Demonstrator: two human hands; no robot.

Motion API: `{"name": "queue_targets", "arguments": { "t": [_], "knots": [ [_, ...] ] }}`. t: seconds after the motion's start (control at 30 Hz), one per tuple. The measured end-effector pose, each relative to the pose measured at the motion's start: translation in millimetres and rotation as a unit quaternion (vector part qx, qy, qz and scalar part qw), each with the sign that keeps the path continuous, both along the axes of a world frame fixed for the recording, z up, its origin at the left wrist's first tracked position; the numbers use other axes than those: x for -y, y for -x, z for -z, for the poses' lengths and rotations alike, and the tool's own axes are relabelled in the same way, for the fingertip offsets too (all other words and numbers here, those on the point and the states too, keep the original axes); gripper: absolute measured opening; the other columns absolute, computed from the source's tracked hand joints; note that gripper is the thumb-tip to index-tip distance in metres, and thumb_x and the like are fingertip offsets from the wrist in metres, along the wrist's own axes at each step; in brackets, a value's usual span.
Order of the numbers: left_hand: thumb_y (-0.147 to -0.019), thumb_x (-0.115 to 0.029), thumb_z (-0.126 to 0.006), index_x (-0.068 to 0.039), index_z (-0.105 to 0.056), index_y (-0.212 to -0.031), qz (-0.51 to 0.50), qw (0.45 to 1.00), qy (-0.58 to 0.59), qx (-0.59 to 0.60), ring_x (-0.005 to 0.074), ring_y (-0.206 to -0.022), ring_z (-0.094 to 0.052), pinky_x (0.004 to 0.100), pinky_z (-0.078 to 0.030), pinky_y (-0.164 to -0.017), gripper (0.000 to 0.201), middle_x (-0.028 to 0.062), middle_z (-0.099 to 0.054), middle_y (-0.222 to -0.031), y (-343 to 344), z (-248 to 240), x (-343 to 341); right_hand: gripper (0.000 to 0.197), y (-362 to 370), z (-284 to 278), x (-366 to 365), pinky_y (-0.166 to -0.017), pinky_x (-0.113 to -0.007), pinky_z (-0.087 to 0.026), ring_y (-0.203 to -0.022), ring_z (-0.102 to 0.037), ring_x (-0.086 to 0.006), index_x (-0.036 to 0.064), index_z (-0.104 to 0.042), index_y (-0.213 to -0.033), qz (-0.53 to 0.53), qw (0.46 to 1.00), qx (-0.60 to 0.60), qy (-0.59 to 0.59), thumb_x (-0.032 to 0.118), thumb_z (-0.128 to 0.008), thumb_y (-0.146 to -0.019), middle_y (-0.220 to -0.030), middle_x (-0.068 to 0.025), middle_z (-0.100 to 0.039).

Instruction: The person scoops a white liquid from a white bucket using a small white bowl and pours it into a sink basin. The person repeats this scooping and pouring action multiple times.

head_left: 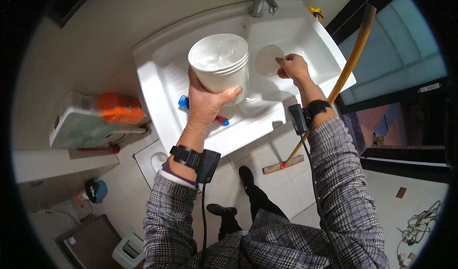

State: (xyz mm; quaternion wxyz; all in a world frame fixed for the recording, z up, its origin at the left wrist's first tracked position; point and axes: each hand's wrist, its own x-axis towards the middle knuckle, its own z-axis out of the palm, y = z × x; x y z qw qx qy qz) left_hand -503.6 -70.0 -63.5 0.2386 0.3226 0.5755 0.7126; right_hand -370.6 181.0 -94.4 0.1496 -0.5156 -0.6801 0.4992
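While left fingers hold a tub, a distant label blurs

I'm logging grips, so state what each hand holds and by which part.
Left hand: white bucket, around its outer side wall. Right hand: pale round disc, pinched at its right edge.

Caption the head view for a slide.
Left hand grips a white bucket over the sink; right hand holds a white disc.

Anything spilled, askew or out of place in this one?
Only the pale cables at right stand out, lying loosely tangled on the floor. I see no clear spill or damage around the white bucket in the left hand.
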Motion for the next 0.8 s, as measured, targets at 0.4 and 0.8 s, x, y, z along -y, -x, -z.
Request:
{"name": "queue_targets", "arguments": {
  "t": [0.4,0.8],
  "knots": [
    [-0.057,-0.02,-0.091,-0.007,-0.027,-0.14,0.012,0.993,0.093,-0.075,0.0277,-0.115,-0.054,0.0421,-0.051,-0.098,0.105,0.0148,-0.05,-0.128,9.7,80.6,-101.9,0.033,-6.3,80.2,-97.3,-0.08,-0.04,-0.056,-0.088,-0.07,-0.0332,-0.0003,-0.07,-0.091,-0.006,0.937,0.299,-0.183,0.031,-0.074,-0.08,-0.089,-0.0194,-0.071],
    [-0.059,-0.016,-0.088,-0.006,-0.026,-0.139,-0.016,0.989,0.123,-0.085,0.0278,-0.116,-0.053,0.0418,-0.049,-0.099,0.102,0.0146,-0.048,-0.127,17.8,66.4,-89.9,0.024,67.6,155.3,-66.1,-0.058,-0.034,-0.062,-0.064,-0.07,-0.0247,-0.0068,-0.065,-0.087,-0.056,0.972,0.07,0.219,0.017,-0.067,-0.09,-0.078,-0.0144,-0.068]
  ]
}}
